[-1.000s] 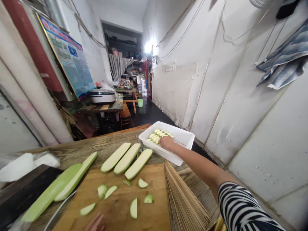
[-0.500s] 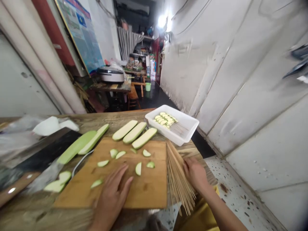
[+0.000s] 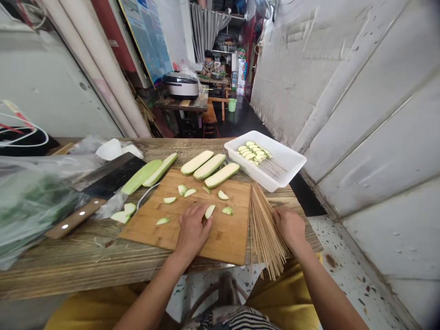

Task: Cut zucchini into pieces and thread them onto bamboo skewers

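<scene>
My left hand (image 3: 195,227) is over the wooden cutting board (image 3: 223,250), thumb and fingers closed around the near end of a pale green zucchini slice (image 3: 210,211). Several other cut zucchini pieces (image 3: 169,200) lie scattered on the board. To the right, a fanned bundle of bamboo skewers (image 3: 264,229) rests along the board's edge and sticks out past the table front. My right hand (image 3: 290,227) has its fingers curled at the bundle's right side; the fingertips are partly hidden. Long zucchini halves (image 3: 209,166) lie at the board's far edge.
A white plastic tub (image 3: 292,165) at the far right holds skewered slices (image 3: 252,151). Left of the board lie a cleaver (image 3: 113,176) with a wooden handle, more zucchini (image 3: 142,176) and a plastic bag of greens (image 3: 34,201). A person (image 3: 208,66) sits far back.
My left hand has moved forward and right to the zucchini slice, which has turned at its touch. My right hand stays at the skewers. The view has tilted down and shifted left.
</scene>
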Demonstrator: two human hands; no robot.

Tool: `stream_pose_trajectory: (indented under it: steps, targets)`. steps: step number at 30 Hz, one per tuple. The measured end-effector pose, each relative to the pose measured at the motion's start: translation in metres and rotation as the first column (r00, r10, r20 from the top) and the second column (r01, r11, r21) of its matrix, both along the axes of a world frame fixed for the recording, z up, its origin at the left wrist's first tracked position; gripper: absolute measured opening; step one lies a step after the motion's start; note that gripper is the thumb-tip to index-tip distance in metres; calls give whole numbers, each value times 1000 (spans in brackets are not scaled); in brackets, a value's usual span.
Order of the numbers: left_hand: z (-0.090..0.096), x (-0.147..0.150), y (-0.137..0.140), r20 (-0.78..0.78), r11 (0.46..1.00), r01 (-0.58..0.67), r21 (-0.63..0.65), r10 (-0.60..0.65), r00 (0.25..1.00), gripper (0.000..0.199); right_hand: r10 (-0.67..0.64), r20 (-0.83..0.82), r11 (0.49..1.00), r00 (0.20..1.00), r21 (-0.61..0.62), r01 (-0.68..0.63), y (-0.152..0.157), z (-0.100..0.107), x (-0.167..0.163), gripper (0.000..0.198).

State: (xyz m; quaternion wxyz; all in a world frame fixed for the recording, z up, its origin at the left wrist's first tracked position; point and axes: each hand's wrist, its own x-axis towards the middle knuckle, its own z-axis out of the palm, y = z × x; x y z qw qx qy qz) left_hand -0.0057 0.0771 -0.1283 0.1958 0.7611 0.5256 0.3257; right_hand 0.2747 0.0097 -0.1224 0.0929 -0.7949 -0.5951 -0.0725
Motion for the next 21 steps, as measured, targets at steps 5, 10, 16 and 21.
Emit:
stream_pose_trajectory:
  steps: [5,10,16,21]
  targets:
    - [-3,-10,10,-54,996,11,83,-7,999,32,47,-22,994,999,102,-44,-13,15,-2,25]
    - [3,-24,18,43,995,-57,88,53,998,31,188,-120,959,975,236,-156,-33,34,-35,27]
    - [10,-34,23,279,985,-170,10,160,947,26,457,-467,874,757,392,-286,-38,34,-96,18]
    - [20,-35,24,729,892,-14,-452,378,571,33,534,-610,845,586,408,-345,-38,26,-127,23]
